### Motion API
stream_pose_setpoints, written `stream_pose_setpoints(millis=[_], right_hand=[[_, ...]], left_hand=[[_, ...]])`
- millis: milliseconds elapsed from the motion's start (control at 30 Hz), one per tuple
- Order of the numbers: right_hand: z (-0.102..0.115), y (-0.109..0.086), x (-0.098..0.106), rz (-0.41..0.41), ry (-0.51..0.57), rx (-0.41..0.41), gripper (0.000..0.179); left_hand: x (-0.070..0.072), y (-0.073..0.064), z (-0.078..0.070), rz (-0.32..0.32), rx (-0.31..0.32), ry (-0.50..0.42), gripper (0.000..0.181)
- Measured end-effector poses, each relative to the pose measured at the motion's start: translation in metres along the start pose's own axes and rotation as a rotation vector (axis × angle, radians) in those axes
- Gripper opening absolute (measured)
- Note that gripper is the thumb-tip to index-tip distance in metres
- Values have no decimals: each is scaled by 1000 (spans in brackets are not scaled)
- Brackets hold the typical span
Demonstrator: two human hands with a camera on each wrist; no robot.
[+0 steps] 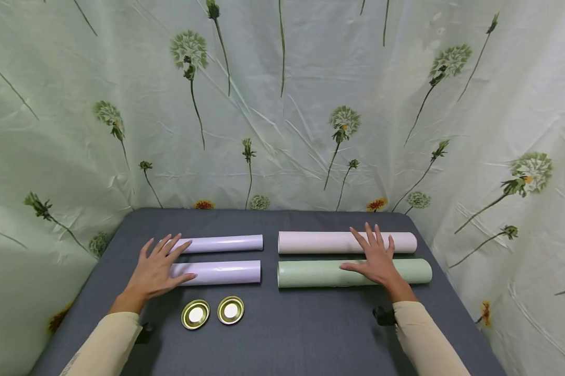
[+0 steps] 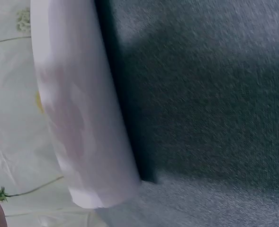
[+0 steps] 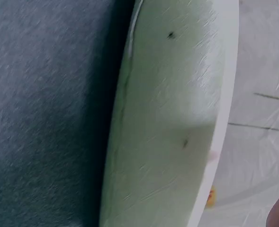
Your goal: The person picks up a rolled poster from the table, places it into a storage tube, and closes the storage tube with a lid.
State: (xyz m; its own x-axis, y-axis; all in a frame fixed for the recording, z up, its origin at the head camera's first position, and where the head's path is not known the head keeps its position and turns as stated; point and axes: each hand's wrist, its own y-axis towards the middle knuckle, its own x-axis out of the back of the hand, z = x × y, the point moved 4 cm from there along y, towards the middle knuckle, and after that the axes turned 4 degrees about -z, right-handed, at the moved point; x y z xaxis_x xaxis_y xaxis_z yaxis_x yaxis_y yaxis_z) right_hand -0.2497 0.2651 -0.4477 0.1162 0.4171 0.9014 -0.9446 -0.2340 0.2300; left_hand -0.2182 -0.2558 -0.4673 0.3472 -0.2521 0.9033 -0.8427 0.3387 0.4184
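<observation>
My left hand (image 1: 155, 269), fingers spread, is over the left ends of two lilac rolls. The front lilac roll (image 1: 228, 273) is thicker than the back lilac roll (image 1: 233, 243). With its fingers also spread, my right hand (image 1: 377, 261) is above a green roll (image 1: 310, 274) and a pale pink roll (image 1: 315, 243) behind it. Whether either hand touches a roll cannot be told. A lilac roll (image 2: 82, 104) fills much of the left wrist view. In the right wrist view the green roll (image 3: 172, 104) shows small dark marks.
Two round gold lids (image 1: 195, 314) with white centres lie on the dark grey table (image 1: 301, 334), in front of the lilac rolls. A pale curtain (image 1: 292, 156) with a dandelion print hangs behind and around the table. Dark straps sit at both wrists.
</observation>
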Motion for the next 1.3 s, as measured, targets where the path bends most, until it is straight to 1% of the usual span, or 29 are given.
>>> stream_pose_setpoints(millis=[200, 267, 400, 500, 600, 700, 800, 933, 1067, 1167, 1300], right_hand=[[-12, -7, -1, 8, 38, 10, 103], [-17, -10, -1, 8, 48, 15, 104], [-28, -15, 0, -18, 48, 45, 105], [-36, -19, 1, -40, 48, 64, 103], [-45, -23, 2, -56, 45, 70, 101], [-55, -27, 2, -63, 41, 70, 100], [-65, -33, 1, -83, 42, 72, 97], [-75, -37, 3, -99, 49, 72, 94], [-84, -38, 4, -57, 53, 33, 94], [-92, -38, 5, -10, 43, 3, 95], [-98, -39, 6, 25, 23, -13, 91]], left_hand=[[-5, -7, 9, 4, 13, -37, 83], [-7, -11, 12, -4, 21, -47, 83], [-10, -16, 18, -21, 27, -72, 87], [-11, -20, 21, -23, 51, -90, 91], [-12, -22, 25, 2, 94, -113, 95], [-13, -24, 29, 50, 131, -131, 98], [-13, -27, 31, 101, 158, -145, 97], [-13, -30, 33, 152, 195, -162, 95], [-15, -30, 36, 182, 209, -180, 94], [-17, -30, 37, 188, 205, -196, 93], [-19, -30, 39, 187, 206, -212, 89]])
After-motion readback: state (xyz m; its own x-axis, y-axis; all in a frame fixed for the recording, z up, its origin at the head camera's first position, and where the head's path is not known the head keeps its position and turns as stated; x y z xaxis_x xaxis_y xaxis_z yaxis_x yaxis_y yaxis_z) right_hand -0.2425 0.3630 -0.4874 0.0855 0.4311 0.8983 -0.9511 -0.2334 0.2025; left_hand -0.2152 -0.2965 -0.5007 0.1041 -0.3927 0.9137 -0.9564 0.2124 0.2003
